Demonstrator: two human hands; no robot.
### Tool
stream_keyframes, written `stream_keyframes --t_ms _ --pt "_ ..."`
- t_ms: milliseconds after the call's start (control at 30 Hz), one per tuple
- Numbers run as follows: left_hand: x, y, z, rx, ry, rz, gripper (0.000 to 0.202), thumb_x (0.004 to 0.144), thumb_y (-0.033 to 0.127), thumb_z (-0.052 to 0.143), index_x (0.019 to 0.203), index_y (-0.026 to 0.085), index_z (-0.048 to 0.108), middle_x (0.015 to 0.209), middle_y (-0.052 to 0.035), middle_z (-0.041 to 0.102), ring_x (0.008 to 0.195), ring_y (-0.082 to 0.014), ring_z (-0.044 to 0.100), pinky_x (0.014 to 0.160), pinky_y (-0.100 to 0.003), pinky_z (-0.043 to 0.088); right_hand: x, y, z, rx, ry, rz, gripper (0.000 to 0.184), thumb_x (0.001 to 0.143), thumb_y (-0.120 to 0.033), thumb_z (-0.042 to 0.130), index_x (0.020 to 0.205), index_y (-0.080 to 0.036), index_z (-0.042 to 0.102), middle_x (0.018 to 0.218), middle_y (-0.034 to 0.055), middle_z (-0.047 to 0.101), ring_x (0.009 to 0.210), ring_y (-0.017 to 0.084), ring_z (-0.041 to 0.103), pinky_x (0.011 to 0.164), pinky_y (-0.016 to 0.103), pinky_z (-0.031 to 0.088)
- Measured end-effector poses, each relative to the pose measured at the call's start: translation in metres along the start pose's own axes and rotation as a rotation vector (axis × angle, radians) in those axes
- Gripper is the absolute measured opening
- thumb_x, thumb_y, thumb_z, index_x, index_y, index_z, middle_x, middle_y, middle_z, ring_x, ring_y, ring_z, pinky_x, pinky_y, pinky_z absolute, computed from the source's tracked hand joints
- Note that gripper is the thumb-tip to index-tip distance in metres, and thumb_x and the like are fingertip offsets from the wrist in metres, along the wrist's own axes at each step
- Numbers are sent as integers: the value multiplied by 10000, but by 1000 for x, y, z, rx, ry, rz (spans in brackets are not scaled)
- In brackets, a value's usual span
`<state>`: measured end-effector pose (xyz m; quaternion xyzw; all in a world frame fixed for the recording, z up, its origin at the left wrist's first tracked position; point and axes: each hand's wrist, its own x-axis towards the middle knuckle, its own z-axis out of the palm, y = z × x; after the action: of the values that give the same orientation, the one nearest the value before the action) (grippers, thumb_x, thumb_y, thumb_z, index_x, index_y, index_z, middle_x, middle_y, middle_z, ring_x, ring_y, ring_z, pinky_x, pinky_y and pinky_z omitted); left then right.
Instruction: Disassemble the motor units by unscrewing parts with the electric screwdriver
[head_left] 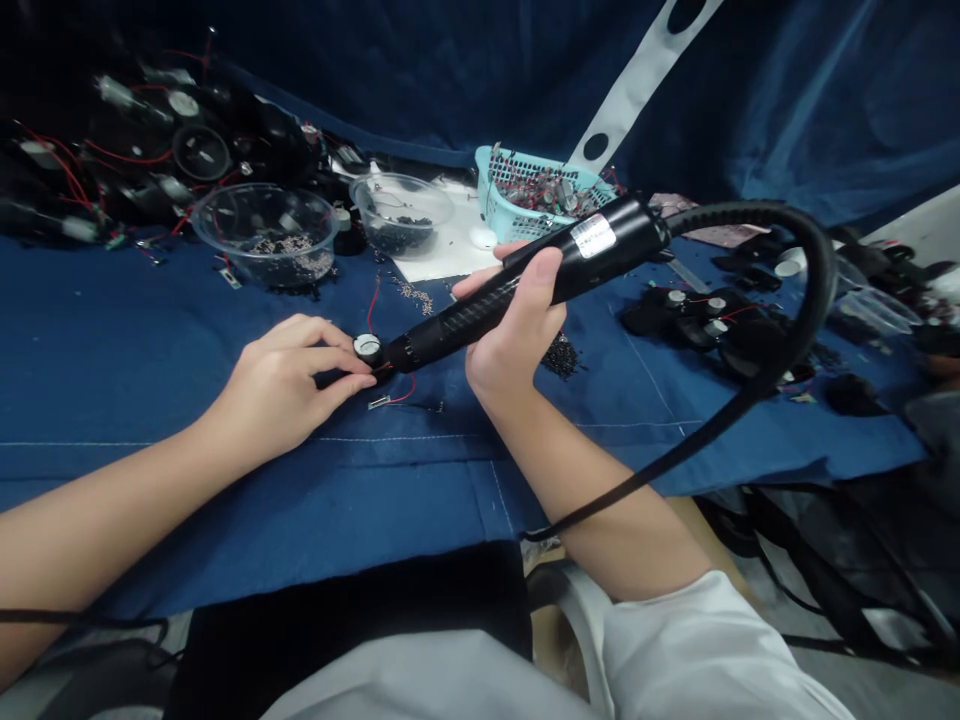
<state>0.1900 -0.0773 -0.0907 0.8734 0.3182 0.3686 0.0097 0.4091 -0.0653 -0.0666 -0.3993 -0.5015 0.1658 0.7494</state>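
Note:
My right hand [514,325] is wrapped around a black electric screwdriver [525,285], held slanted with its tip down-left. A thick black cable [802,300] loops from its back end and down past my right forearm. The tip meets a small black part with a round silver-white cap [367,347] and thin red wires, lying on the blue cloth [150,340]. My left hand [289,380] rests on the cloth and pinches that small part between thumb and fingers, holding it in place.
Two clear plastic bowls [262,235] [401,212] with small dark pieces stand behind. A light blue basket [536,190] holds small parts. Black parts with red wires pile up at far left [150,150] and at right [705,320]. A loose heap of tiny screws [559,355] lies by my right hand.

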Motion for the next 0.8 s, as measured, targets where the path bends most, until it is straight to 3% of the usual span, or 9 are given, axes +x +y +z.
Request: stream_keyframes --t_ms 133,300,433,533,633,800 --pt "-1 -6 0 -57 -12 -23 153 983 343 740 889 252 821 953 -27 760 901 -214 712 808 -386 603 -2 -10 -2 111 1 -93 443 1063 -606 362 985 -247 610 769 12 650 703 156 674 884 425 603" --pt "-2 -11 0 -91 -40 -57 157 978 358 728 889 279 831 964 -18 789 961 -232 746 882 -424 638 -3 -18 2 134 -35 -202 457 1047 -636 422 900 -238 590 725 -1 637 642 125 655 725 358 592" --pt "-2 -10 0 -105 -43 -80 179 978 382 718 886 288 838 952 -17 793 970 -238 754 906 -440 648 0 -24 10 143 -38 -164 491 994 -724 494 924 -245 572 639 -39 628 570 111 649 634 299 578" --pt "-2 -9 0 -107 -47 -102 192 975 390 710 872 292 838 951 -18 794 978 -245 758 920 -445 652 3 -32 19 99 -56 -54 571 894 -833 553 930 -263 579 632 -47 627 560 122 641 636 302 593" --pt "-2 -8 -2 -122 -78 -141 186 968 387 710 869 296 840 955 -20 794 978 -244 761 934 -436 652 8 -41 29 -1 -173 60 576 852 -840 607 910 -267 590 701 -23 656 665 147 679 709 321 625" --pt "-1 -6 -5 -166 -87 -174 187 961 401 711 855 309 835 937 -5 792 929 -217 761 974 -410 646 19 -55 44 -117 -453 53 472 930 -690 655 804 -240 584 708 -24 655 692 124 654 688 284 595"
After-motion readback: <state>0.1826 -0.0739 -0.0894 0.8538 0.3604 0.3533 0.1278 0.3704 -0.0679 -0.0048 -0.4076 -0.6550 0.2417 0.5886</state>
